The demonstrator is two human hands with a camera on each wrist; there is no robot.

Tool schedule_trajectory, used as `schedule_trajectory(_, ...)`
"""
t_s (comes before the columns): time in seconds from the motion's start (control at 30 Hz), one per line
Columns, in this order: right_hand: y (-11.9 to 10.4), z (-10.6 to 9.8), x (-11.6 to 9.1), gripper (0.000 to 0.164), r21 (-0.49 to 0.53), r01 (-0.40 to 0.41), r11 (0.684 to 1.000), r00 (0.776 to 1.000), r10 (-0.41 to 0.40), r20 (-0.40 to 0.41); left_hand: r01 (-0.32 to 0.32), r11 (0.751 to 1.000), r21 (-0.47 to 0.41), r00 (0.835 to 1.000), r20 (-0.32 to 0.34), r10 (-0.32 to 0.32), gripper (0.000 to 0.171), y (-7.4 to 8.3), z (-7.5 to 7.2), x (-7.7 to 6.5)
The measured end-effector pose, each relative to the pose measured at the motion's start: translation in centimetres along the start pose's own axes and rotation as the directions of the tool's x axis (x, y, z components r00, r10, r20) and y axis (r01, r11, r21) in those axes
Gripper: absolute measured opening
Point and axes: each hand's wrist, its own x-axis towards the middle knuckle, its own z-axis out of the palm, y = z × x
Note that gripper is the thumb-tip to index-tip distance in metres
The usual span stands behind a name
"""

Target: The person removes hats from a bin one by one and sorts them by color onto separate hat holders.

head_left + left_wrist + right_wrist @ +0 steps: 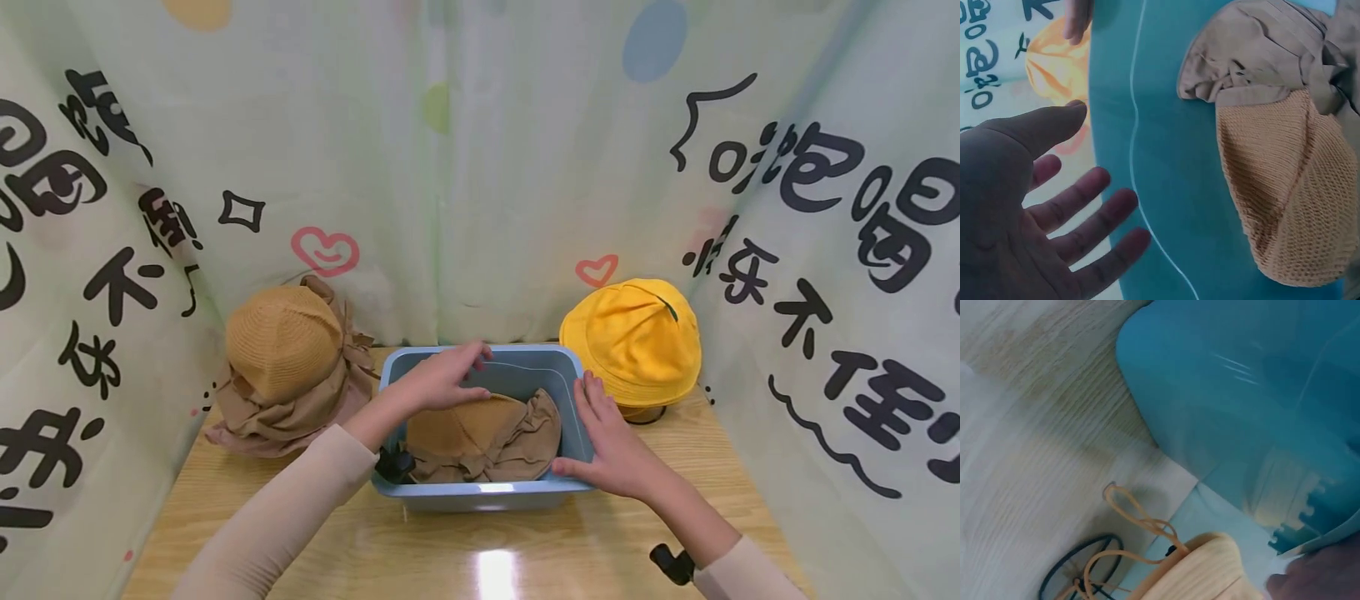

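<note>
A blue plastic bin (442,491) stands on the wooden table, and inside it lies a sun hat (461,429) with a tan knitted crown and brown cloth brim. Over the bin's back part hovers my left hand (442,379), its fingers loosely bent and holding nothing. In the left wrist view, that hand (1041,206) is spread apart from the hat (1285,187). My right hand (618,450) rests at the bin's right rim with straight fingers, thumb toward the front corner. Only a blurred part of it (1322,575) shows in the right wrist view.
Left of the bin sits a tan and brown hat (281,337) on folds of brown and pinkish cloth. A yellow bucket hat (630,342) stands close behind the bin's right side, with cords (1141,519) hanging under it. Printed curtains (495,208) enclose the table's back and sides.
</note>
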Motion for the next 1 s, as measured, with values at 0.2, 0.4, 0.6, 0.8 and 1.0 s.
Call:
schedule_trajectory(0.2,-0.4,0.6,0.1,0.122,-0.041,-0.036,0.999,0.999,0.037,0.016,0.079,0.997,0.026,0.993,0.082,-0.081,0.07,-0.7,0.5,-0.4)
schedule_trajectory(0.4,-0.7,1.0,0.0,0.129,-0.076,-0.064,0.995,0.998,0.064,-0.012,0.103,0.993,0.057,0.985,0.134,-0.11,0.051,-1.0,0.5,-0.6)
schedule_trajectory(0.6,-0.6,1.2,0.0,0.12,-0.065,-0.068,0.996,0.997,0.066,-0.037,0.128,0.983,0.128,0.971,0.184,-0.151,0.04,-1.5,0.5,-0.4)
schedule_trajectory(0.8,-0.5,1.3,0.0,0.12,-0.061,-0.078,0.995,0.996,0.076,-0.036,0.19,0.967,0.171,0.948,0.225,-0.226,0.043,-2.1,0.4,-0.2)
schedule_trajectory(1.0,-0.5,1.3,-0.1,0.12,-0.053,-0.078,0.996,0.996,0.076,-0.039,0.246,0.951,0.188,0.911,0.289,-0.293,0.053,-3.0,0.7,0.2)
